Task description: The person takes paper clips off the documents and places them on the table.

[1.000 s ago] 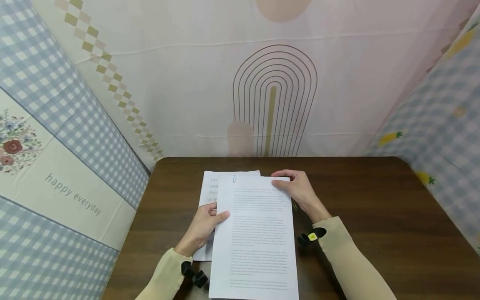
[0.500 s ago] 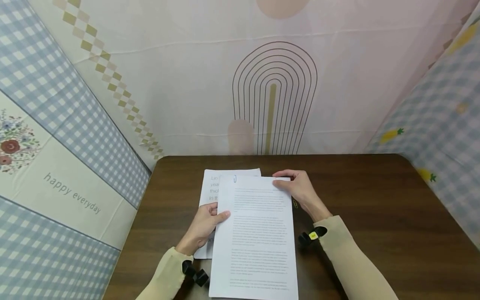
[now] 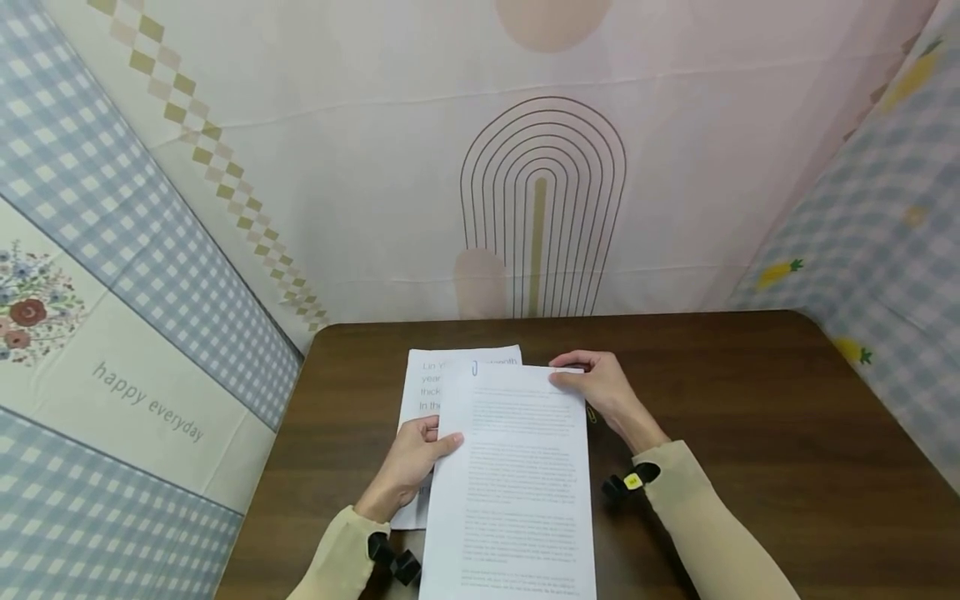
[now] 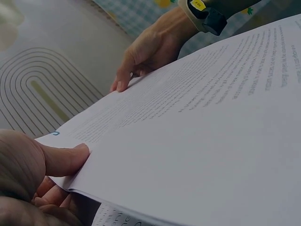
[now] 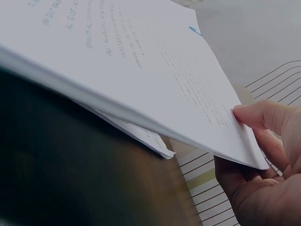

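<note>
A stack of printed sheets (image 3: 525, 483) is held up above the table, with a blue paper clip (image 3: 475, 368) at its top left. My left hand (image 3: 408, 462) pinches its left edge, thumb on top and fingers beneath. At the top right corner my right hand (image 3: 606, 392) grips the stack between thumb and fingers. The right wrist view shows that thumb on the printed face of the stack (image 5: 141, 70). Partly hidden underneath, larger-print sheets (image 3: 420, 379) lie on the table.
The brown wooden table (image 3: 750, 417) reaches back to a pale patterned cloth (image 3: 375, 208). A small yellowish clip (image 3: 591, 414) lies beside my right wrist, partly covered. Blue checked cloth hangs on both sides.
The head view has shifted slightly, so table and papers appear a little lower. Both hands keep the same hold on the stack.
</note>
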### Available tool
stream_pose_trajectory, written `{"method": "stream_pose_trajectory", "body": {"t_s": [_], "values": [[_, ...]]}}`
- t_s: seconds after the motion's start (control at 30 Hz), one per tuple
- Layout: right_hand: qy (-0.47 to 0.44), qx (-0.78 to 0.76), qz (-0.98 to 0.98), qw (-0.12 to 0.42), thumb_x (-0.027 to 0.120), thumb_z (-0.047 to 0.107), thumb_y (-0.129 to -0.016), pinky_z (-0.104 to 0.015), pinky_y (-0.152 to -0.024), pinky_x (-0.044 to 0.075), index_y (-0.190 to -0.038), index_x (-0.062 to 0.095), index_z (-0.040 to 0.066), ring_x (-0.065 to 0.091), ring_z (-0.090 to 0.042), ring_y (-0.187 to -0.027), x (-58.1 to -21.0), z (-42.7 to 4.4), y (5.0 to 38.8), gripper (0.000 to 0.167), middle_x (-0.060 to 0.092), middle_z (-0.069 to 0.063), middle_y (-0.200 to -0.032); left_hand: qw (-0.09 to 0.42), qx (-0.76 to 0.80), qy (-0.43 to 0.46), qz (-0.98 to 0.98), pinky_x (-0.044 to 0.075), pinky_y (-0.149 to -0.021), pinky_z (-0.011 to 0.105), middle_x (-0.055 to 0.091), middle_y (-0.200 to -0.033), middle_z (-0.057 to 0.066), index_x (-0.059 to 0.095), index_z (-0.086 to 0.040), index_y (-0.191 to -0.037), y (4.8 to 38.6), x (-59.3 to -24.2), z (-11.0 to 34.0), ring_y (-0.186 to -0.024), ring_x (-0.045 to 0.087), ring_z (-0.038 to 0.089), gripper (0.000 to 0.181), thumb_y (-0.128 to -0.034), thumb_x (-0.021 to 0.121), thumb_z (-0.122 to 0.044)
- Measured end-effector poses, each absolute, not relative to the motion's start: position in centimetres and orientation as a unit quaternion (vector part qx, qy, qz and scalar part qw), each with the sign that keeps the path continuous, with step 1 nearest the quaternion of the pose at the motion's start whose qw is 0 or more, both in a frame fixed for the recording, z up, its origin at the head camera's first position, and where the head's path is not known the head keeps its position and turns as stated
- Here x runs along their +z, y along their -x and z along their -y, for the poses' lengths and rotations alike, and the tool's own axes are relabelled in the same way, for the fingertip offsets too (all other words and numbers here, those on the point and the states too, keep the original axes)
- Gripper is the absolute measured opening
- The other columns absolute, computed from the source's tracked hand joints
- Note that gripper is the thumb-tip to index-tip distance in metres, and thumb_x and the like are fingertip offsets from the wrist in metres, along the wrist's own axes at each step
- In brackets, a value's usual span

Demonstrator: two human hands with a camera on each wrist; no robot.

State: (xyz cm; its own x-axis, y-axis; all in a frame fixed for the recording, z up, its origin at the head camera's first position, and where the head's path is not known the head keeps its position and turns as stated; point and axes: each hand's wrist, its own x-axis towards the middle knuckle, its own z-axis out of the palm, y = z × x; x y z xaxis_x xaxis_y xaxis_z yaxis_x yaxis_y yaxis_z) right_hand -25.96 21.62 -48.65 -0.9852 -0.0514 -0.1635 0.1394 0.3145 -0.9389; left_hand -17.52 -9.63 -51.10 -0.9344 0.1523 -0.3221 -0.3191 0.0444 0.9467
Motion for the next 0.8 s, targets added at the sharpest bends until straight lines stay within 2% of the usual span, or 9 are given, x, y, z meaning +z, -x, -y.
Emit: {"method": "stream_pose_trajectory", "body": {"t_s": [0.47,0.8], "values": [[-0.032,-0.591,-0.801,0.090,0.080,0.012,-0.098,-0.026,-0.078,0.061,-0.118,0.079,0.003,0.074,-0.020,-0.088,-49.2,-22.5,25.8,0.022,0.080,-0.016,-0.113,0.172,0.683,0.060,-0.708,0.067,-0.073,0.030,0.083,-0.105,0.017,0.067,0.010,-0.131,17.3,-51.0,9.4,-0.086,0.082,0.020,0.030,-0.1044,0.069,-0.003],[-0.030,-0.582,-0.808,0.085,0.079,0.015,-0.099,-0.027,-0.085,0.057,-0.125,0.077,-0.001,0.070,-0.021,-0.095,-49.4,-22.9,26.0,0.030,0.078,-0.013,-0.113,0.179,0.679,0.061,-0.710,0.068,-0.073,0.033,0.083,-0.106,0.019,0.067,0.011,-0.131,17.3,-51.2,9.5,-0.087,0.083,0.022,0.030,-0.1045,0.069,-0.003]]}}
